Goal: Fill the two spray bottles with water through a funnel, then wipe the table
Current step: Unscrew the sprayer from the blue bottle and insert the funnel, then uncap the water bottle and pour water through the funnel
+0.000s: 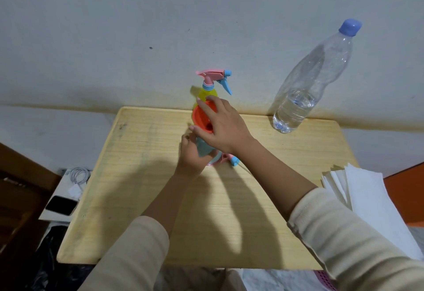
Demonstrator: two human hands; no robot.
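Observation:
A blue spray bottle (203,149) stands near the middle of the wooden table (142,176) with my left hand (191,156) gripping its body. An orange funnel (200,116) sits in its neck, and my right hand (221,126) holds the funnel's rim. The bottle's removed pink-and-blue spray head (230,160) lies on the table just right of it. Behind, near the wall, a yellow spray bottle (207,92) stands with its pink-and-blue trigger head on. A large clear water bottle (307,86) with a blue cap, partly full, is at the back right.
A stack of white paper towels (367,199) lies at the table's right edge. Left of the table, a low white surface holds a phone (61,205) and a white cable with a charger (79,177). The wall runs directly behind the table.

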